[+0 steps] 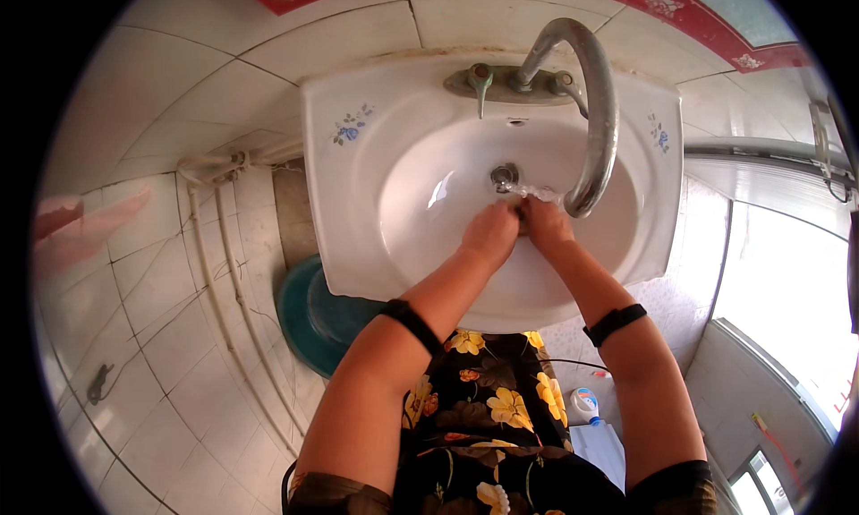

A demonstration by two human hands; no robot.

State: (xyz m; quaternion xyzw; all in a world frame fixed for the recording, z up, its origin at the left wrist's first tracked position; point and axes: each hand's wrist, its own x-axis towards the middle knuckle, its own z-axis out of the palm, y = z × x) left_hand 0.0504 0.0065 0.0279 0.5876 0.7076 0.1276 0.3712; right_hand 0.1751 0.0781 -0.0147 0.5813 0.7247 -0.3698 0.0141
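Note:
Both my hands are low over the white sink basin (420, 193), close together in front of the drain (504, 176). My left hand (491, 232) is closed, its fingertips turned in toward the other hand. My right hand (545, 222) is closed too and meets it. A small dark, brownish bit shows between them, too hidden to name. From the curved metal faucet (601, 130), a stream of water (540, 193) runs beside my right hand toward the drain.
Two tap handles, the left one (480, 84) greenish, sit at the sink's back. A teal basin (315, 314) stands below the sink at the left, near white pipes (210, 246) along the tiled wall. At lower right is a white bottle (585, 403).

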